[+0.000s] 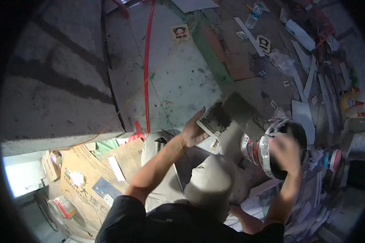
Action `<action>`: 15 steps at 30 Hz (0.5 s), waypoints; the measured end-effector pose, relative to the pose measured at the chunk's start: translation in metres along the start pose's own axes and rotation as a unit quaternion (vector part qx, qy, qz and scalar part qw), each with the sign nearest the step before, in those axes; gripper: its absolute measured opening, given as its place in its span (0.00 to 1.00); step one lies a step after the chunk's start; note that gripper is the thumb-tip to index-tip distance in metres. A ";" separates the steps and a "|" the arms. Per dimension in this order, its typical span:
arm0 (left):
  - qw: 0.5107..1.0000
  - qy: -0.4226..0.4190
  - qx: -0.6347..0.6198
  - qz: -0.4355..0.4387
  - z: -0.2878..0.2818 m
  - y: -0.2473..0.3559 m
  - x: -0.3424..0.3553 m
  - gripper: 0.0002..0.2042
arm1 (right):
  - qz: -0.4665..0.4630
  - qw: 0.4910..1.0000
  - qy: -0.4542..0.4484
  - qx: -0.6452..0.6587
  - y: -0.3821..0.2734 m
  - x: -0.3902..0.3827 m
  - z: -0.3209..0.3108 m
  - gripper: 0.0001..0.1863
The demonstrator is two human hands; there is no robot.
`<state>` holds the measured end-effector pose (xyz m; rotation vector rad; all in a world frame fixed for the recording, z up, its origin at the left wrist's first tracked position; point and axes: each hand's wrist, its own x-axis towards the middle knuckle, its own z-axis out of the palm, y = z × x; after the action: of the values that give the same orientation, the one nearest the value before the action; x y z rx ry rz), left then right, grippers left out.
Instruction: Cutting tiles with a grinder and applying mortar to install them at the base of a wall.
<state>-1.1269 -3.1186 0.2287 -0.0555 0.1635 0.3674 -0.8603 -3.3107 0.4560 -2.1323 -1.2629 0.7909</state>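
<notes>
My left hand [192,131], in front of my body, grips the edge of a small pale tile [207,121]. Dark grey paste [218,117] is smeared unevenly over the face of that tile. To the right, my right hand [286,152] reaches over the mouth of a white bucket with a red label [267,156]. Motion blurs its fingers, and whatever they may hold cannot be made out. The bucket leans toward me, its inside dark.
A red strip [148,60] crosses the pale slab ahead. Cardboard [79,182] and a clear tub [61,208] lie at the left. Off-cuts [308,83], a plastic bottle [253,17] and crumpled plastic [282,60] litter the right side. A smaller red-and-white tub [331,160] stands beyond the bucket.
</notes>
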 end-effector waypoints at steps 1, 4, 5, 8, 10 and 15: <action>0.998 0.009 0.053 -0.021 -0.004 0.004 0.005 0.32 | -0.055 0.997 -0.025 -0.045 -0.008 0.004 -0.009 0.19; 0.994 0.069 0.074 -0.044 0.002 0.007 -0.006 0.29 | -0.127 0.983 -0.076 -0.112 -0.016 0.023 -0.011 0.19; 0.977 0.120 0.171 -0.036 0.017 0.003 -0.012 0.27 | -0.129 0.977 -0.118 -0.126 -0.024 0.030 -0.012 0.19; 0.960 0.158 0.225 -0.061 -0.011 0.006 -0.017 0.26 | -0.138 0.964 -0.172 -0.147 -0.036 0.057 0.004 0.20; 0.968 0.138 0.182 -0.104 -0.022 0.005 -0.016 0.26 | -0.135 0.962 -0.179 -0.158 -0.037 0.063 0.016 0.20; 0.994 0.045 0.001 -0.096 -0.040 -0.003 -0.014 0.28 | -0.190 0.940 0.091 -0.268 -0.019 0.062 0.050 0.25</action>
<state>-1.1442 -3.1295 0.1921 -0.0845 0.2464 0.1724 -0.8826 -3.2394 0.4218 -2.1752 -1.8630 0.0787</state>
